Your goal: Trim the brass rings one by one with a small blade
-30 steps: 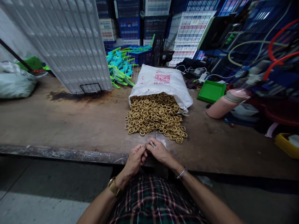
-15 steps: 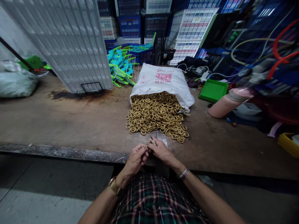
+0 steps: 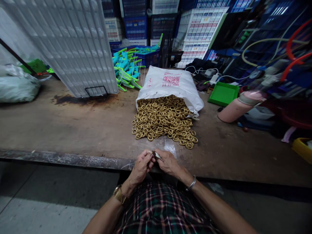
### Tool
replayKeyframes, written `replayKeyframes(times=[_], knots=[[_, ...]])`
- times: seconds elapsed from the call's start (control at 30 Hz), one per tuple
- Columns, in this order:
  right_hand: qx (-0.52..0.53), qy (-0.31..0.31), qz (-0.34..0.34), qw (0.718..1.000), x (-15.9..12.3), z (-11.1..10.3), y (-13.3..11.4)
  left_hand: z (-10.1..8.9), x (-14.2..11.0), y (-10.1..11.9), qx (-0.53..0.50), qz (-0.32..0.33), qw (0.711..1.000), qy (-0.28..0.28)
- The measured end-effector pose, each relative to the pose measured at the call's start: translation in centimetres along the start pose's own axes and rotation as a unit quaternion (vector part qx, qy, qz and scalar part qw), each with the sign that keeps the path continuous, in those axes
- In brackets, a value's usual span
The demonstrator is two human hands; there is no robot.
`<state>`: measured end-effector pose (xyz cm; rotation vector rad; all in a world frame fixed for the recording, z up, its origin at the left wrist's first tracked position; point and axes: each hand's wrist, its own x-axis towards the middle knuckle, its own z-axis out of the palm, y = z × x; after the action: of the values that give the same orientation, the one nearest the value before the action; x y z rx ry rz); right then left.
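Note:
My left hand [image 3: 141, 166] and my right hand [image 3: 167, 161] meet at the near edge of the worn brown table [image 3: 73, 130], fingers pinched together. Between their fingertips sits a small grey metal piece [image 3: 156, 155]; I cannot make out what it is. Just beyond the hands lies a heap of gold rings [image 3: 163, 121] spilling from the mouth of a white sack [image 3: 170, 85] with red print. A clear scrap of plastic [image 3: 170, 146] lies between the heap and my right hand. A gold watch is on my left wrist, a metal bangle on the right.
A tilted white ribbed panel [image 3: 70, 45] leans over the table's left back. Teal and green plastic parts [image 3: 126, 68] are piled behind it. A green tray [image 3: 223, 94] and a pink bottle [image 3: 240, 105] lie at the right. Stacked crates [image 3: 195, 29] fill the back. A grey bag [image 3: 17, 86] is far left.
My hands have stayed pinched together at the table edge; the small metal piece has tipped lower between the fingertips. The view has shifted slightly.

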<state>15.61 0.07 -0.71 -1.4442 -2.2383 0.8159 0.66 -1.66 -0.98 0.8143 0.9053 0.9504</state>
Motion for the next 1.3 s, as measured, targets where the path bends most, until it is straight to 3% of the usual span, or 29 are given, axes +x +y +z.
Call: replayKeyframes(times=[0.37,0.53,0.67,0.83,1.03,1.17,1.3], knots=[[-0.048,-0.110,0.014,0.993,0.6,-1.9,-1.2,0.0,-0.3,0.1,0.102,0.025,0.994,-0.008],[-0.166,-0.101,0.057,0.979,1.4,-1.8,-0.7,0.8,-1.9,1.3,0.135,0.031,0.990,-0.030],[-0.215,-0.035,0.085,0.972,2.9,-1.5,-0.2,1.9,-2.3,2.3,0.038,0.004,0.997,-0.065],[-0.197,0.057,0.073,0.976,5.2,-0.8,0.1,1.3,-1.3,2.3,-0.108,-0.045,0.993,0.026],[-0.209,0.063,0.102,0.970,6.4,-0.3,0.8,0.1,-1.2,2.0,-0.158,-0.056,0.985,0.025],[-0.212,0.067,0.116,0.968,6.6,-0.4,0.8,-0.3,-0.9,1.8,-0.238,-0.103,0.966,0.012],[-0.192,0.080,0.103,0.973,6.5,-0.6,1.3,-0.7,-0.5,1.6,-0.306,-0.128,0.943,0.035]])
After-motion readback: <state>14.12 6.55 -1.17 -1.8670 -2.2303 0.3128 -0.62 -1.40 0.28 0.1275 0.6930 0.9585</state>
